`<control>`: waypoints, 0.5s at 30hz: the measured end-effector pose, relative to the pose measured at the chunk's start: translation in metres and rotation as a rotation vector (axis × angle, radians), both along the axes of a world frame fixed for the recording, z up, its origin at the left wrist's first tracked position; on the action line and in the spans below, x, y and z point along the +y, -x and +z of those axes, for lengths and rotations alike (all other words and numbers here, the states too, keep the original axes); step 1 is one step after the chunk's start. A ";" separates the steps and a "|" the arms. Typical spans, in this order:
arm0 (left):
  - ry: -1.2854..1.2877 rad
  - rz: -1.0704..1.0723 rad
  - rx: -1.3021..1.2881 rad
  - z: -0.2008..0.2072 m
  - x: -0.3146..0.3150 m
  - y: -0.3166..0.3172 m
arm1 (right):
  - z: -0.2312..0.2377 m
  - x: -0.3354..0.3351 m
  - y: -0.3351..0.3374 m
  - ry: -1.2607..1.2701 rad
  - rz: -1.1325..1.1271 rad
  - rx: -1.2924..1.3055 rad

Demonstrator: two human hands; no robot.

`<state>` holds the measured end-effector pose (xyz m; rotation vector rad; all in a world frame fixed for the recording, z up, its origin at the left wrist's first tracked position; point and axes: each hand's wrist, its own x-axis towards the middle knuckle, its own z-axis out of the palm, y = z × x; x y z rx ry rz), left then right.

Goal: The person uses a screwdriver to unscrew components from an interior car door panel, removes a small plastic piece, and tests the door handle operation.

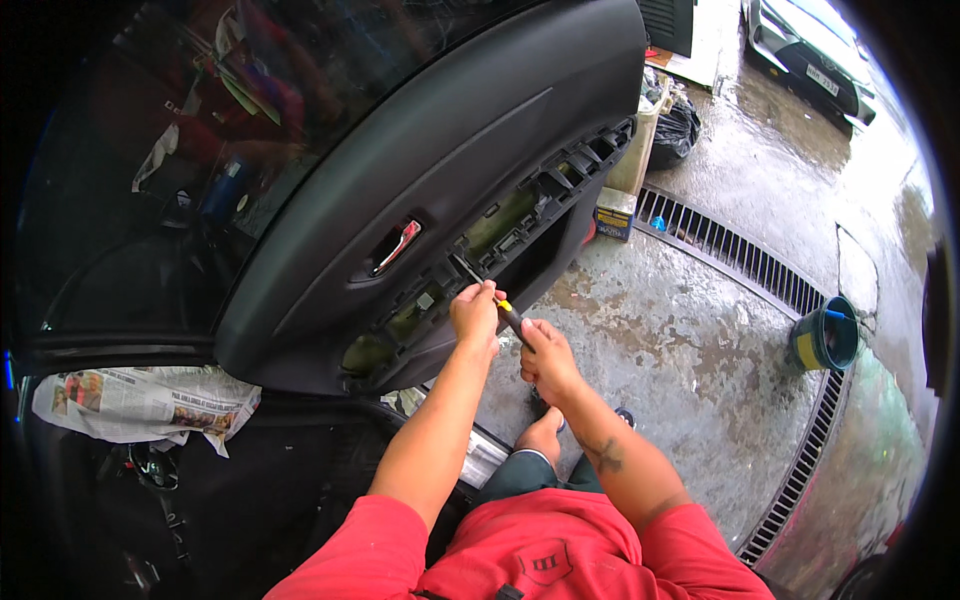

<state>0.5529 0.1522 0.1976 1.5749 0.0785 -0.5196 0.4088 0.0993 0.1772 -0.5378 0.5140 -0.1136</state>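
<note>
Black and ribbed, the open strip [525, 207] in the door panel [430, 165] makes the tip of the screwdriver [506, 308], slanted toward it, hard to pick out. The left hand [474, 316] pinches and partly hides its shaft [466, 267]; the right hand [549, 362] is wrapped around the black-and-yellow handle [515, 323], covering its butt end.

Screwdriver [512, 318] seems partly hidden.

White crumpled newspaper sheet [150, 402], left, is showing rows of print. White rectangular licence plate [822, 80] is carrying dark characters on silver-white car [800, 45], far right. Blue-and-yellow box [613, 222], far, is bearing lettering. Red fabric shirt [475, 545], near, is displaying dark shield emblem [545, 562].
</note>
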 end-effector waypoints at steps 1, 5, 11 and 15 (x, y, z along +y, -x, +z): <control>0.002 -0.021 0.036 0.003 -0.001 0.000 | 0.001 -0.007 0.003 -0.144 0.018 -0.009; 0.046 -0.071 0.114 0.016 0.018 0.008 | 0.010 -0.007 0.009 -0.236 0.064 0.020; 0.104 -0.021 0.542 -0.022 0.128 0.025 | -0.014 0.002 0.040 -0.044 0.107 -0.081; 0.095 0.053 0.540 -0.036 0.181 0.053 | -0.020 0.010 0.099 -0.005 0.138 -0.099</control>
